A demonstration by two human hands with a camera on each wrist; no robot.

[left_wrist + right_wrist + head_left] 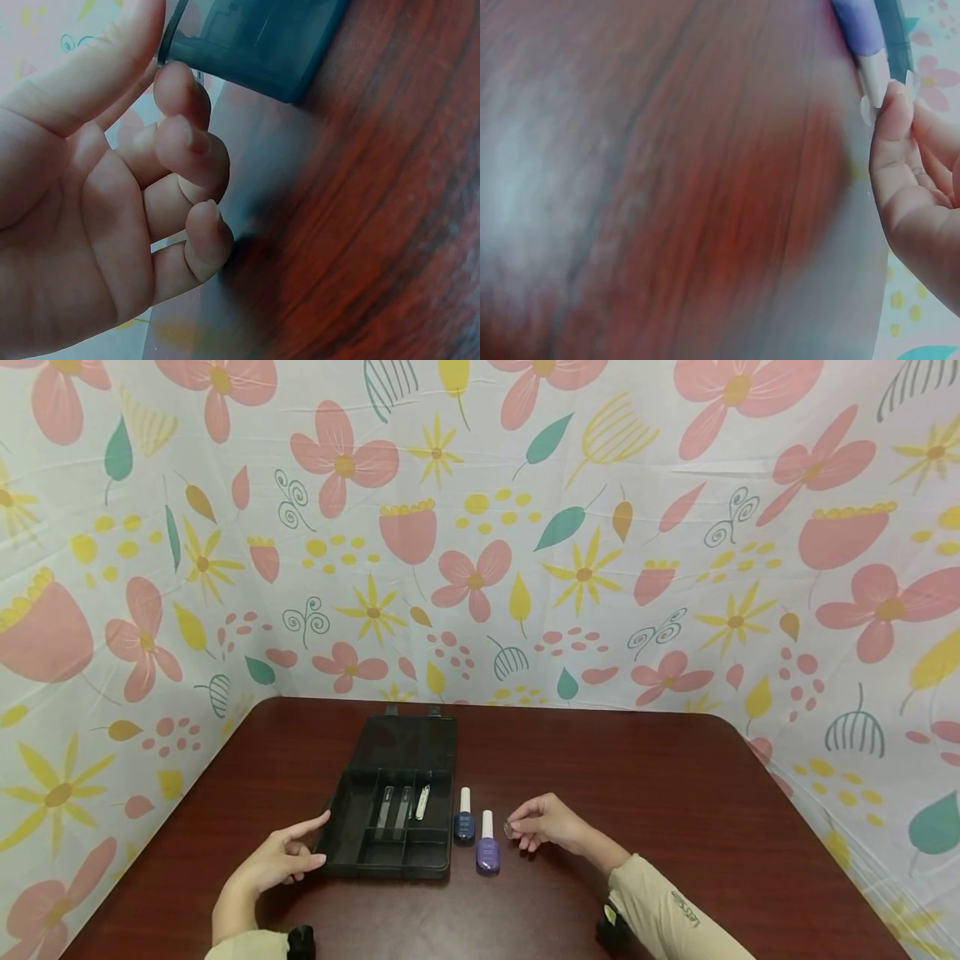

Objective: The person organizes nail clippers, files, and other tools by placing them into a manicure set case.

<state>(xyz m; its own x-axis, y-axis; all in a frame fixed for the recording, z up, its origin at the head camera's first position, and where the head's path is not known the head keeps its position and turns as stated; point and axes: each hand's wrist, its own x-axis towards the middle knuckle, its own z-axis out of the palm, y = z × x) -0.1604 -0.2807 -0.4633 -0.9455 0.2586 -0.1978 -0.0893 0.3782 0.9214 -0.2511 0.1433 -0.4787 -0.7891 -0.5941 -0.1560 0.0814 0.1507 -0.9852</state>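
Observation:
A black compartment box [347,827] lies with its lid [405,742] folded back. At its left side, my left hand [270,862] touches the edge with thumb and index finger extended, the other fingers loosely bent. My right hand [551,822] pinches a small clear piece [510,831] between thumb and fingertips; its exact kind I cannot tell. That clear piece [866,111] overlaps the white cap of the purple nail polish bottle [861,30] in the right wrist view. Between box and right hand stand a dark blue nail polish bottle [464,827] and the purple one.
Inside the box, nail clippers [423,802] and two slim translucent strips [385,807] lie in the middle compartments. Everything is on a dark reddish-brown wooden table [637,777]. Flower-patterned cloth [480,527] hangs behind the table and along both sides.

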